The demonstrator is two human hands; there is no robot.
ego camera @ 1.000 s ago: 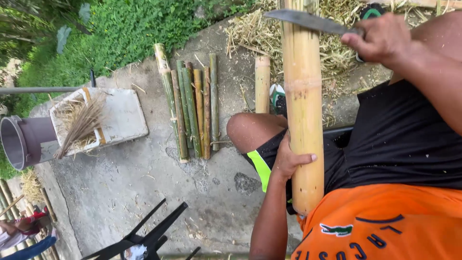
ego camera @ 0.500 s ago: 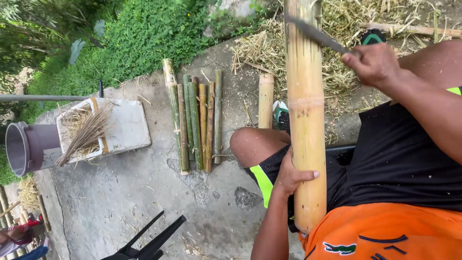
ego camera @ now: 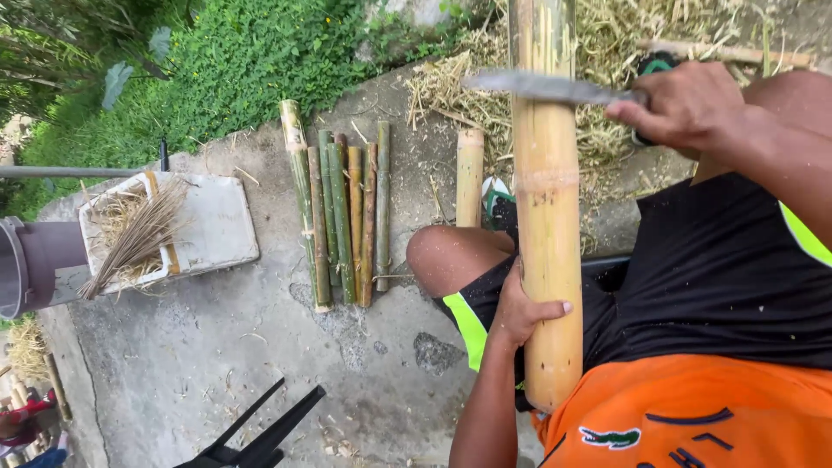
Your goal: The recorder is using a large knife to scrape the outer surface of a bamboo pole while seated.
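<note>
A grey pipe (ego camera: pixel 30 264) is sticking in at the far left, well away from both hands. Next to it a white tray (ego camera: pixel 217 230) is lying on the concrete ground (ego camera: pixel 173 364), and a bunch of dry straw sticks (ego camera: pixel 139 234) is resting in it. Lower down, some black bars (ego camera: pixel 260 433) are poking in from the bottom edge (I cannot tell what they belong to).

Still left of the hands, a row of thin bamboo sticks (ego camera: pixel 342 217) is lying side by side on the concrete. One short pale bamboo piece (ego camera: pixel 469 178) is lying just beside the person's bare knee.

The left hand (ego camera: pixel 520 308) is wrapping its fingers partway around the low part of the big bamboo pole (ego camera: pixel 546 217), with the thumb pressing on the front. The pole is standing up and down between the legs, and its bottom end is resting against the person's lap, just under that hand.

Higher up and to the right of that grip, the right hand (ego camera: pixel 680 108) is closing tight around the handle of a long knife (ego camera: pixel 542 85). The blade is lying flat across the top part of the pole. It is reaching out to the left from the fist. Behind the fist, dry bamboo shavings (ego camera: pixel 624 35) are piling up on the ground.
</note>
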